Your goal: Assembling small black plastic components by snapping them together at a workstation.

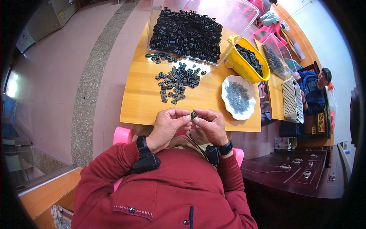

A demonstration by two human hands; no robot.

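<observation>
Just past the near table edge, my left hand (pixel 166 126) and my right hand (pixel 212 126) meet at their fingertips. Both pinch one small black plastic cord lock (pixel 193 115) between thumb and forefinger. Farther out on the wooden table lies a loose pile of similar black cord-lock pieces (pixel 179 81), several with two holes showing. To the right of it stands a white scalloped dish (pixel 227 108) full of tiny grey metal pieces (pixel 238 97) that look like springs.
A clear plastic bin (pixel 207 61) heaped with black pieces stands at the far side. Beside it is a yellow tub (pixel 238 65) holding more. At right, another person (pixel 314 89) sits by a second table with a white perforated basket (pixel 292 100). Pink chair parts (pixel 122 135) flank me.
</observation>
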